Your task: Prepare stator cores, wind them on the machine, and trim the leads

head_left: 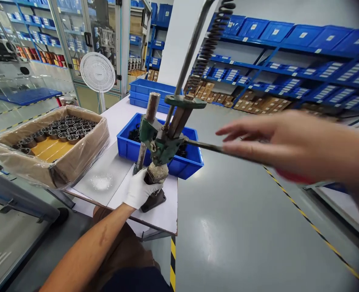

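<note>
My left hand (140,189), in a white glove, is wrapped round a dark part (149,177) at the base of a green hand press (164,150). A rough pale block (159,172) sits just above the gloved fingers, under the press head. My right hand (252,132) is bare and somewhat blurred, with its fingers stretched out over the long metal lever (206,146) that sticks out from the press; whether the palm touches the lever cannot be made out. A coil spring (206,48) rises above the press.
Behind the press, a blue bin (126,148) holds small black parts. A plastic-lined box (76,166) of dark ring-shaped parts stands at the left. White powder (101,182) lies on the table (164,217). Further back are a fan (97,72) and blue trays (137,87).
</note>
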`<state>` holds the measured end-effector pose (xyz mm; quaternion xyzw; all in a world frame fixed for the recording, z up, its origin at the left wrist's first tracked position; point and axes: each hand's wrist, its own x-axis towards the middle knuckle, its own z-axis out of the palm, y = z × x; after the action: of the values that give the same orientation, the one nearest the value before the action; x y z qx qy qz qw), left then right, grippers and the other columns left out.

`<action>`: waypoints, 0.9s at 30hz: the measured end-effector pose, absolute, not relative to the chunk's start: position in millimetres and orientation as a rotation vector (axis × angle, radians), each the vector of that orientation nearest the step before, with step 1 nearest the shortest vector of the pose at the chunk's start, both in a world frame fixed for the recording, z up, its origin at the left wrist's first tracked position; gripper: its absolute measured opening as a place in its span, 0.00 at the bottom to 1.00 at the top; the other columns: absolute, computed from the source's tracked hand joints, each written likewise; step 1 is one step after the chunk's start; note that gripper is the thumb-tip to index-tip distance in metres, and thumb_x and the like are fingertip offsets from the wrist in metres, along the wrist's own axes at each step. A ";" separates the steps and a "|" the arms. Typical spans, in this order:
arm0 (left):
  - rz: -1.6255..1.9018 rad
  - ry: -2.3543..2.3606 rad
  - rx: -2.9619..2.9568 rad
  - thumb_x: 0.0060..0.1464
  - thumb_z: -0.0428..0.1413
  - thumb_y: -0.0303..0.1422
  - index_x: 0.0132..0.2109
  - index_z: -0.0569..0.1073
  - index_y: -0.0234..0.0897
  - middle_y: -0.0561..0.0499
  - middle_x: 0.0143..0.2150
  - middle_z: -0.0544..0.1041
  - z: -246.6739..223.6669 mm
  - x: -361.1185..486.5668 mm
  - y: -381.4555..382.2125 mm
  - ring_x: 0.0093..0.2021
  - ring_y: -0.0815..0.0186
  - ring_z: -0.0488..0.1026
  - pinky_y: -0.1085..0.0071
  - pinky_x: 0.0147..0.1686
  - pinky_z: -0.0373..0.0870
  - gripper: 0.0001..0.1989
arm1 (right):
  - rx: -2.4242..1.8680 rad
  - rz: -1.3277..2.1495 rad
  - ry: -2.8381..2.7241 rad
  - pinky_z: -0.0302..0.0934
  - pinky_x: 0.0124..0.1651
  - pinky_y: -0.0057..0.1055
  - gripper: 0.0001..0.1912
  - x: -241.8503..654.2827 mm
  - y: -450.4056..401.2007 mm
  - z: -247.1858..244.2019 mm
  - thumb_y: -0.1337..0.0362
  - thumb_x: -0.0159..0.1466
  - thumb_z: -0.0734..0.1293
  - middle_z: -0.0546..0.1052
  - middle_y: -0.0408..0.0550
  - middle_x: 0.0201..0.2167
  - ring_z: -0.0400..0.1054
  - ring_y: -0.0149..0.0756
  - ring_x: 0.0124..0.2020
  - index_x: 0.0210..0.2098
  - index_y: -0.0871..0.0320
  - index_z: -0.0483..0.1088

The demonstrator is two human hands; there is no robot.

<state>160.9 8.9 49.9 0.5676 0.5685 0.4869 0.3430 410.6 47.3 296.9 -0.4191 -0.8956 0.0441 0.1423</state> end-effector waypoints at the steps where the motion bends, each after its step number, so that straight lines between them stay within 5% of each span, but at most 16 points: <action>1: 1.280 1.485 1.463 0.45 0.67 0.37 0.50 0.75 0.39 0.47 0.48 0.81 49.1 160.6 7.6 0.47 0.56 0.78 0.62 0.49 0.73 0.24 | -1.154 0.179 -2.521 0.69 0.31 0.33 0.34 412.5 30.3 275.4 0.38 0.57 0.68 0.80 0.54 0.38 0.75 0.35 0.31 0.48 0.60 0.77; 4: 1.309 1.502 1.442 0.44 0.68 0.37 0.49 0.76 0.42 0.49 0.47 0.81 47.7 159.3 4.8 0.46 0.56 0.78 0.61 0.49 0.73 0.23 | -1.310 0.387 -2.278 0.72 0.46 0.41 0.32 411.7 3.9 198.5 0.44 0.63 0.66 0.74 0.57 0.52 0.73 0.43 0.46 0.60 0.57 0.66; 7: 1.320 1.481 1.445 0.44 0.68 0.37 0.51 0.75 0.43 0.49 0.49 0.80 46.2 159.2 4.8 0.49 0.55 0.77 0.61 0.48 0.73 0.25 | -1.438 0.887 -2.011 0.72 0.46 0.41 0.33 395.4 11.4 130.8 0.45 0.61 0.67 0.74 0.58 0.51 0.73 0.44 0.44 0.59 0.59 0.64; 12: 1.305 1.440 1.454 0.46 0.67 0.35 0.53 0.73 0.43 0.50 0.50 0.80 44.8 159.7 5.7 0.49 0.58 0.77 0.64 0.47 0.74 0.25 | -1.407 1.478 -1.874 0.67 0.35 0.33 0.22 377.5 38.0 94.9 0.46 0.58 0.67 0.77 0.53 0.30 0.72 0.38 0.31 0.30 0.62 0.72; 16: 1.326 1.437 1.456 0.46 0.67 0.34 0.51 0.74 0.45 0.53 0.48 0.80 45.1 160.1 3.9 0.47 0.61 0.77 0.65 0.48 0.73 0.23 | -1.434 1.126 -1.900 0.53 0.24 0.28 0.28 377.2 43.1 76.1 0.45 0.63 0.63 0.63 0.43 0.14 0.57 0.28 0.18 0.16 0.59 0.60; 22: 1.363 1.384 1.488 0.46 0.66 0.32 0.51 0.74 0.45 0.51 0.48 0.79 42.7 158.1 6.2 0.49 0.58 0.75 0.62 0.50 0.71 0.23 | -1.342 0.749 -1.776 0.51 0.28 0.29 0.32 347.5 70.6 17.2 0.37 0.63 0.58 0.57 0.41 0.16 0.52 0.28 0.22 0.17 0.56 0.51; 27: 1.361 1.442 1.497 0.46 0.66 0.35 0.49 0.74 0.42 0.48 0.48 0.79 46.6 157.4 0.4 0.48 0.55 0.76 0.58 0.50 0.73 0.21 | -1.248 0.825 -1.860 0.53 0.26 0.27 0.34 352.2 60.6 34.0 0.36 0.64 0.59 0.59 0.41 0.16 0.55 0.27 0.20 0.17 0.58 0.57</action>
<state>157.4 0.4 46.6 0.5701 0.5495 0.5186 0.3226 352.2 60.6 34.0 -0.4862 -0.7243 0.3212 0.3686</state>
